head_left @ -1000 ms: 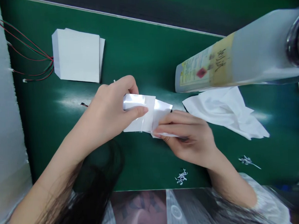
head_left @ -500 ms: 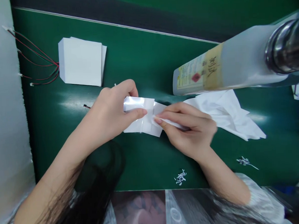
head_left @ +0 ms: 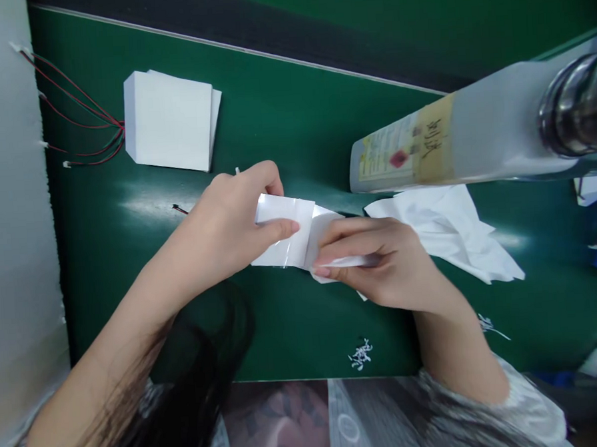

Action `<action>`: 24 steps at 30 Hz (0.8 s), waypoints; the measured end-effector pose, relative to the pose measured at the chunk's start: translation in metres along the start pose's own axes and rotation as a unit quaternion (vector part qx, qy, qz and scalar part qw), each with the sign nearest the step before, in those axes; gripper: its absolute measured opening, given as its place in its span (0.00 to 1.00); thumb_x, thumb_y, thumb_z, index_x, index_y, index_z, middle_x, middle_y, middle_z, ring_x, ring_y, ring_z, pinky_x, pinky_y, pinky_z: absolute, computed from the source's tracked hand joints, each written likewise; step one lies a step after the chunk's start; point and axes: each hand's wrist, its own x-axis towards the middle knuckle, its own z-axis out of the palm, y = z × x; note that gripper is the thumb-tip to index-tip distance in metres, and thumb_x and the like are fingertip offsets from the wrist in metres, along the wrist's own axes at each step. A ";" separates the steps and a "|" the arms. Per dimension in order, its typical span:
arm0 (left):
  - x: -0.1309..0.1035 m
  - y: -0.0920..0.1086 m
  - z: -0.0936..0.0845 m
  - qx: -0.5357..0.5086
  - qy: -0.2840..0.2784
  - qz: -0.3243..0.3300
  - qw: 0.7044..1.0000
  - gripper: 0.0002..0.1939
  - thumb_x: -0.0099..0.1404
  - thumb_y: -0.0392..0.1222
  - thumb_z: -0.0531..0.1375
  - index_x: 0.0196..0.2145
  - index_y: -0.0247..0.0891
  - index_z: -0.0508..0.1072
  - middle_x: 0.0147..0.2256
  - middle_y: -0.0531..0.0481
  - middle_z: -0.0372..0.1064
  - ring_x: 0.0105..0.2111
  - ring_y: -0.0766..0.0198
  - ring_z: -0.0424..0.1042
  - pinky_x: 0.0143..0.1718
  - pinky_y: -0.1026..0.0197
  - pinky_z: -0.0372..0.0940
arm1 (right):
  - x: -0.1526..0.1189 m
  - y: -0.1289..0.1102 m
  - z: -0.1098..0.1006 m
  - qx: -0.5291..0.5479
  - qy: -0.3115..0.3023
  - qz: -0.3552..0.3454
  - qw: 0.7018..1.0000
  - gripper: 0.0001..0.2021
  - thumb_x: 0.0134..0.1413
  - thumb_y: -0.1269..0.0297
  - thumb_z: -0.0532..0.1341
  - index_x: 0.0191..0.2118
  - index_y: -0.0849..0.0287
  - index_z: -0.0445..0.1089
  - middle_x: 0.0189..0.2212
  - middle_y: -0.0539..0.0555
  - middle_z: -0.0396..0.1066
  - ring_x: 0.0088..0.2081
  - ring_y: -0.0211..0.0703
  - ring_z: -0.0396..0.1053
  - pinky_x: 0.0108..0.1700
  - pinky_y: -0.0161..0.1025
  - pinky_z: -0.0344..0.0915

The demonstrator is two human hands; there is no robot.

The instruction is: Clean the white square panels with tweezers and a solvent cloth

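Observation:
A flat white piece with a glossy, clear film-like part lies between my hands over the green table. My left hand grips its left end, thumb on top and fingers curled behind. My right hand pinches a folded white cloth or tissue against the piece's right end, near its lower edge. The fingers of this hand cover part of that end. A short dark wire with a small connector sticks out left of my left hand.
Stacked white flat packs with red and black wires are at the upper left. A large labelled bottle stands at the right, beside a crumpled white cloth. Small white scraps lie near the front edge of the table.
My right hand has moved down along the right end of the white piece with the folded cloth. My left hand keeps its grip. The whole view has shifted slightly.

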 end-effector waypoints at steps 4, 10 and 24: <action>0.000 0.000 0.000 0.003 -0.002 0.013 1.000 0.10 0.57 0.47 0.63 0.32 0.43 0.66 0.22 0.57 0.64 0.20 0.66 0.61 0.20 0.62 0.48 | 0.002 0.002 -0.001 -0.017 0.081 -0.026 0.996 0.06 0.49 0.74 0.67 0.29 0.55 0.75 0.27 0.47 0.72 0.25 0.34 0.68 0.23 0.32 0.65; 0.000 -0.001 0.000 0.018 -0.004 0.019 1.000 0.10 0.58 0.47 0.63 0.33 0.43 0.66 0.23 0.56 0.64 0.22 0.63 0.62 0.23 0.61 0.49 | 0.004 0.008 0.009 -0.158 0.103 -0.065 0.980 0.10 0.51 0.78 0.61 0.29 0.54 0.75 0.28 0.50 0.73 0.27 0.38 0.69 0.25 0.36 0.66; 0.000 -0.004 0.000 0.024 -0.020 0.044 0.999 0.10 0.57 0.46 0.64 0.34 0.42 0.68 0.19 0.58 0.61 0.21 0.66 0.60 0.21 0.64 0.47 | 0.004 0.013 0.016 -0.233 0.193 -0.096 0.948 0.08 0.52 0.77 0.62 0.32 0.56 0.73 0.28 0.52 0.72 0.25 0.37 0.68 0.23 0.35 0.62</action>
